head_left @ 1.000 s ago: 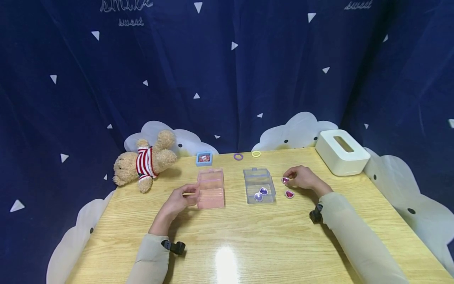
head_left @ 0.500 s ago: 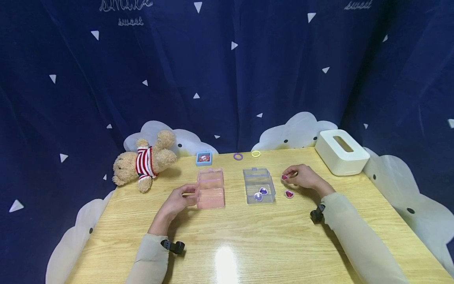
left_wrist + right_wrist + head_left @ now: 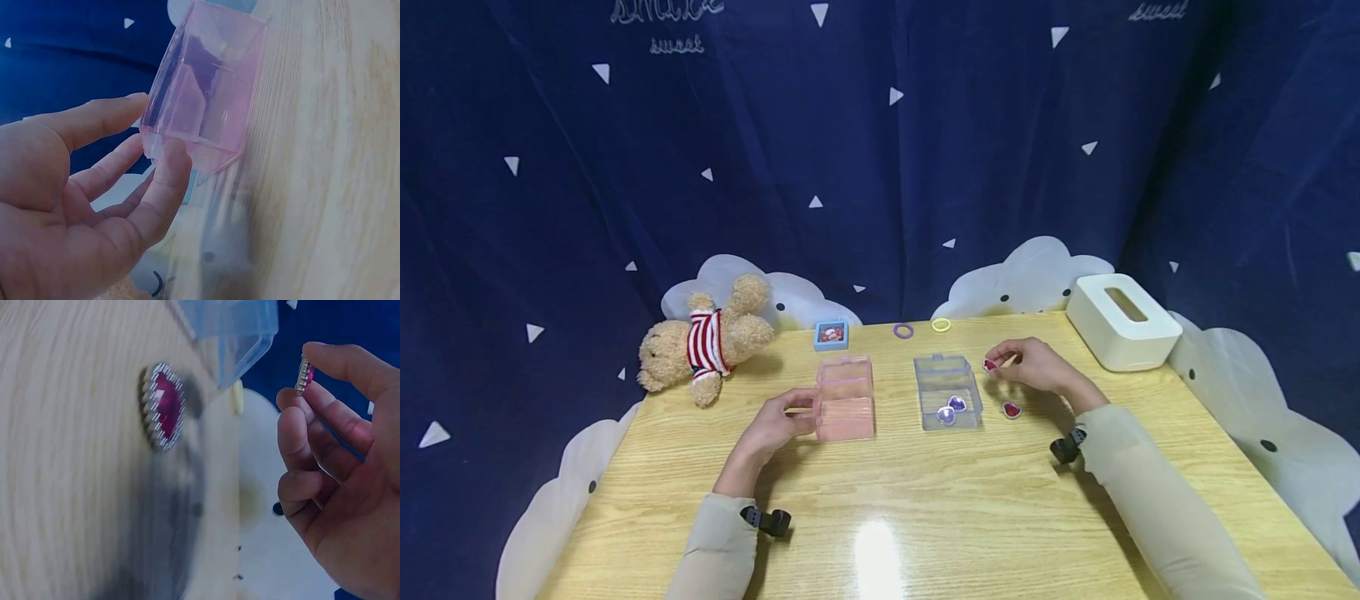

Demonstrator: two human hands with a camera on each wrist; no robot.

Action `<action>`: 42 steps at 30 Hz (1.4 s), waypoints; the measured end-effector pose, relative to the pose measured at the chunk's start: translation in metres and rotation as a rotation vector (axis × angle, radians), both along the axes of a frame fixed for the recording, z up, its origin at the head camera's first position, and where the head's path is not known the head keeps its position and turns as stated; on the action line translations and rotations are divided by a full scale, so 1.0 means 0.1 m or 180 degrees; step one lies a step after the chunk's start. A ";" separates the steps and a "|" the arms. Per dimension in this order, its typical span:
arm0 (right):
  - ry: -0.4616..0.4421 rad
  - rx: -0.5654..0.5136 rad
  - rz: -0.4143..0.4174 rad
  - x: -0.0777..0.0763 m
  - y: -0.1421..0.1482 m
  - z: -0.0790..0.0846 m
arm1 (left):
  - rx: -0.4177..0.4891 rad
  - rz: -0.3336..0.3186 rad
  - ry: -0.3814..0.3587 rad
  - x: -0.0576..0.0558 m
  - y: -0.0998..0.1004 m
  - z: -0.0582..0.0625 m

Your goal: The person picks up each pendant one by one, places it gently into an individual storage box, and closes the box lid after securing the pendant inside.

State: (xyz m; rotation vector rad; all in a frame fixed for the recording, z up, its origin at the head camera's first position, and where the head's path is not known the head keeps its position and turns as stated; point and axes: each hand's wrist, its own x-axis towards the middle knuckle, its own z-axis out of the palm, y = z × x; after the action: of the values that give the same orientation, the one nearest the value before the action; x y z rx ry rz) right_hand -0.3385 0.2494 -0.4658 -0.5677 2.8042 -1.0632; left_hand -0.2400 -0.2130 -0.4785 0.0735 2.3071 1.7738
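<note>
My left hand holds the left side of a pink clear plastic box, its thumb and fingertips at the edge in the left wrist view. The box's lid is tipped back. Between thumb and fingers, my right hand pinches a red heart-shaped gem with a beaded silver rim, raised above the table. A second red heart gem lies on the wood below that hand. To the left of it, a bluish clear plastic box stands with its lid back, holding a purple gem and a pale lilac gem.
A teddy bear lies at the back left. Along the far edge are a small blue box, a purple ring and a yellow ring. At the back right stands a white tissue box.
My right hand has lifted the red heart gem off the table and carried it left and away, toward the bluish box. The left hand stays at the pink box.
</note>
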 end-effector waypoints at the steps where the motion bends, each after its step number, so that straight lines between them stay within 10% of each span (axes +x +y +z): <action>1: 0.0017 -0.0023 0.0023 0.01 -0.03 0.02 | -0.0007 0.0020 -0.0004 0.00 0.00 0.00; 42: 0.0097 -0.0219 0.1037 0.26 -1.53 0.21 | -0.0137 0.0084 -0.0061 0.01 0.03 0.03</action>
State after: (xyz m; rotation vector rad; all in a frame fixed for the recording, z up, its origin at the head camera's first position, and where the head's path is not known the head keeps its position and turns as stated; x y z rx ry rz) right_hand -0.3123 0.0965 -0.4449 -1.0136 2.5828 -1.0902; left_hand -0.2391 -0.2104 -0.4760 0.0188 2.3421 1.7287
